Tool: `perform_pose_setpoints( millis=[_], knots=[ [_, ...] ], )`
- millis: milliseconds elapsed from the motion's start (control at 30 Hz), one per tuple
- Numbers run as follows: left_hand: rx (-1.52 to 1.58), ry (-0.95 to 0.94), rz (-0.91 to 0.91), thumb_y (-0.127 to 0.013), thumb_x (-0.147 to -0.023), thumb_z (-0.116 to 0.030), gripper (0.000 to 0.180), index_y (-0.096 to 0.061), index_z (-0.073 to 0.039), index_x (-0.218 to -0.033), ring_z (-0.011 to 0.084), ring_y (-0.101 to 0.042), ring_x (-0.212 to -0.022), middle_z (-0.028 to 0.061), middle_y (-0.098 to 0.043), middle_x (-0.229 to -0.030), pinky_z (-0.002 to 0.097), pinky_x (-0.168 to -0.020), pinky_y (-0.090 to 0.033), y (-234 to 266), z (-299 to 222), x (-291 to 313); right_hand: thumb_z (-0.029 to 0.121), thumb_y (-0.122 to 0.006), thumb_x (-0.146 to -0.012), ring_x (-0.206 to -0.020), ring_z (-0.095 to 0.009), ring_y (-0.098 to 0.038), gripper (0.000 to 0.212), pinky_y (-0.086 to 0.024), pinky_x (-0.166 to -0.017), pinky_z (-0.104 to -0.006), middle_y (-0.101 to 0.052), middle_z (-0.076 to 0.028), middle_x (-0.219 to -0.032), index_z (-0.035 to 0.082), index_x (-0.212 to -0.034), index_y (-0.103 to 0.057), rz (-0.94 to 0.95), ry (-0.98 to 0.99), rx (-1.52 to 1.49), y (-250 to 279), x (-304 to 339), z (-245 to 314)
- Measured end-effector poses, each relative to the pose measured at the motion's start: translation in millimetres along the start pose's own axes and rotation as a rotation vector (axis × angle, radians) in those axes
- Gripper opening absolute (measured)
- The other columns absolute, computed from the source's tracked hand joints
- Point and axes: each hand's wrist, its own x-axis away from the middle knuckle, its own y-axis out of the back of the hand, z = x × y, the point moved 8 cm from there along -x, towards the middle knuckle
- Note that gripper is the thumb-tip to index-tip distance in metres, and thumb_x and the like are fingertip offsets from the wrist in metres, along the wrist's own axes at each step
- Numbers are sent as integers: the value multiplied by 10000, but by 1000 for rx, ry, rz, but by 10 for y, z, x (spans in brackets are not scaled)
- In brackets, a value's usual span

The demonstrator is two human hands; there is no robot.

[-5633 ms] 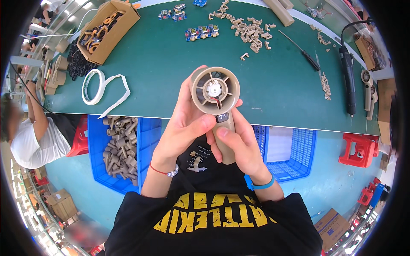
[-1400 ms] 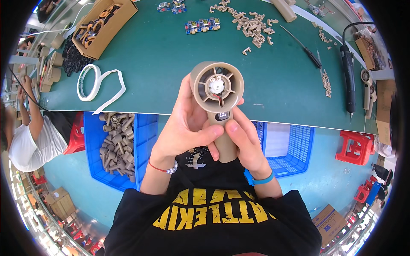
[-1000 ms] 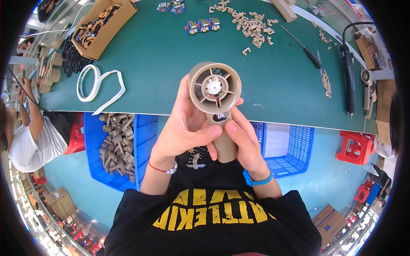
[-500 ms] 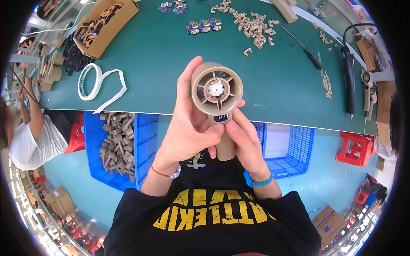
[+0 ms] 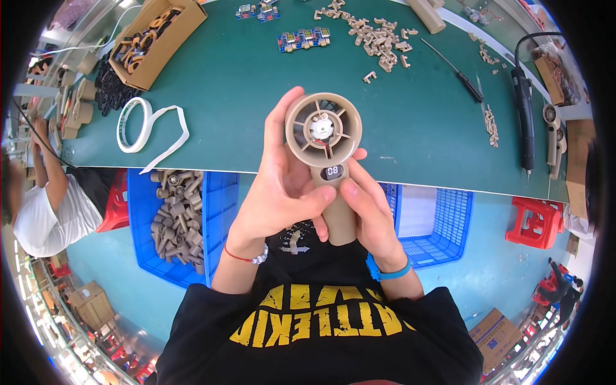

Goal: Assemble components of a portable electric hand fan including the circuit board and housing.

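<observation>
At the table's [image 5: 224, 96] near edge, fan [image 5: 328, 159] between left hand [image 5: 273, 192] and right hand [image 5: 372, 215]. Near the far left corner, rings [image 5: 149, 41] in a box [image 5: 170, 52]; toward the far edge, circuit boards [image 5: 303, 40] left of piled clips [image 5: 380, 43]; toward the right edge, a power screwdriver [image 5: 525, 122].

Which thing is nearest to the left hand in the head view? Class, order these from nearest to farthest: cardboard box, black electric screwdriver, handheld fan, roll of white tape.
1. Handheld fan: touching the left hand.
2. Roll of white tape: on the table, to its left.
3. Cardboard box: beyond the tape, far left.
4. Black electric screwdriver: far right.
</observation>
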Motion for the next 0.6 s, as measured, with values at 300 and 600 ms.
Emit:
perform_pose_setpoints(
  millis=[300, 600],
  knots=[
    [7, -6, 14, -553, -751, 128, 1021, 5, -219, -1533, 383, -509, -1268, 184, -372, -1443, 411, -755, -634, 38, 26, 9, 229, -390, -1034, -649, -147, -583, 443, -474, -595, -275, -576, -97, -970, -28, -1393, -350, -3, -7, -7, -6, 4, -20],
    [-32, -30, 14, -576, -743, 127, 1034, -5, -209, -1537, 369, -510, -1274, 170, -380, -1446, 449, -924, -555, 56, 24, -11, 234, -407, -1027, -630, -135, -579, 452, -461, -541, -260, -575, -91, -953, -31, -1390, -352, -20, 20, 88, -8, -3, 3]
  ],
)
